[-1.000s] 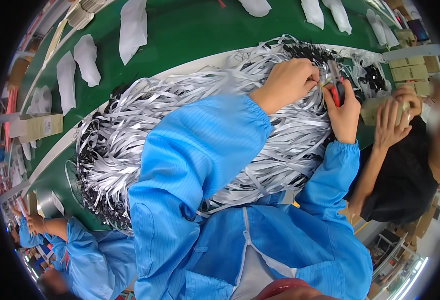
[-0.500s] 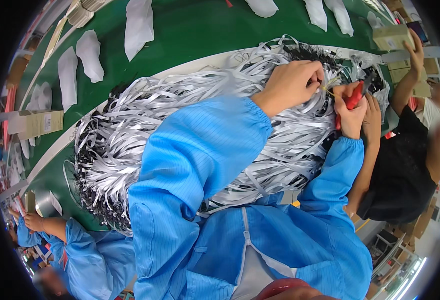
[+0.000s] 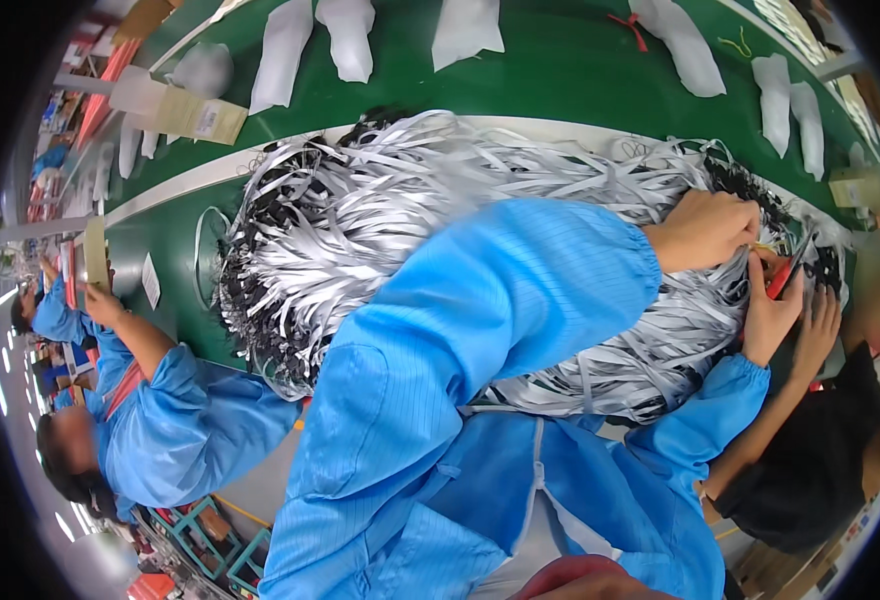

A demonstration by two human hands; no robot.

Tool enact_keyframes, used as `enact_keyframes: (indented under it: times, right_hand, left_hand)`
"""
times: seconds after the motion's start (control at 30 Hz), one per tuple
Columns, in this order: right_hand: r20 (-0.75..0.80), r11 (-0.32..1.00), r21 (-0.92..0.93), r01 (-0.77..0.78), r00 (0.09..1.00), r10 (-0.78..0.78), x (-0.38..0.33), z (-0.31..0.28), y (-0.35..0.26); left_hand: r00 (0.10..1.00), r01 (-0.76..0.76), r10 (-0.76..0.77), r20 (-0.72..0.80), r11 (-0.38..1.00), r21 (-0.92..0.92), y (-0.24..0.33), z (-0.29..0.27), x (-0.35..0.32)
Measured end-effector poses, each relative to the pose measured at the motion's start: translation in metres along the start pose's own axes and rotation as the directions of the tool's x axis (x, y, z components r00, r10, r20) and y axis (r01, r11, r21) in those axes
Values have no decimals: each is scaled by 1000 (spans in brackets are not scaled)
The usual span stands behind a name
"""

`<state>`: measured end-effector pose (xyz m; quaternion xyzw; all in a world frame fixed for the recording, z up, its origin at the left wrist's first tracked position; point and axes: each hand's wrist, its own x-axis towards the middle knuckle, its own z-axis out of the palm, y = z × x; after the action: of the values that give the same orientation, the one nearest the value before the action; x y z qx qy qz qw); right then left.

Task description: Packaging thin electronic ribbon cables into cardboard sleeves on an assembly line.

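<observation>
A large heap of flat white ribbon-like cables (image 3: 390,240) with black ends lies across the bench before me. My left hand (image 3: 708,232) is closed at the heap's right end, knuckles up; its fingertips are turned away, so what they pinch is hidden. Just beside it, my right hand (image 3: 772,315) is closed round a red-handled hand tool (image 3: 779,280). The kind of tool is hard to tell, as fingers cover part of it. A bit of yellow shows between the two hands.
Another person's hand (image 3: 818,330) is close to my right hand. White pouches (image 3: 675,45) lie on the green bench (image 3: 560,90) beyond a pale strip. At left stands a cream box (image 3: 200,118), and a co-worker in a blue sleeve (image 3: 195,410) sits nearby.
The whole view has swung, so bench, heap and hands appear farther right and lower. My hands remain together at the heap's right end, the red-handled tool still in my right hand.
</observation>
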<state>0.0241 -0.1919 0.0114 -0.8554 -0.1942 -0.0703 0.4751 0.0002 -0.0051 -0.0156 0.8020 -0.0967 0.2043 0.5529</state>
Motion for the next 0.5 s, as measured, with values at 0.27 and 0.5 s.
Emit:
enact_keyframes:
  times: [0.27,0.5]
  right_hand:
    - [-64,980,-196,47,996,-61,-4,10,-14]
    - [87,900,-434,-31,993,77,-2,16,-33]
  left_hand:
    - [996,46,-50,73,997,57,2,0,-2]
    - [954,297,-298,15,944,-142,-3,-2,0]
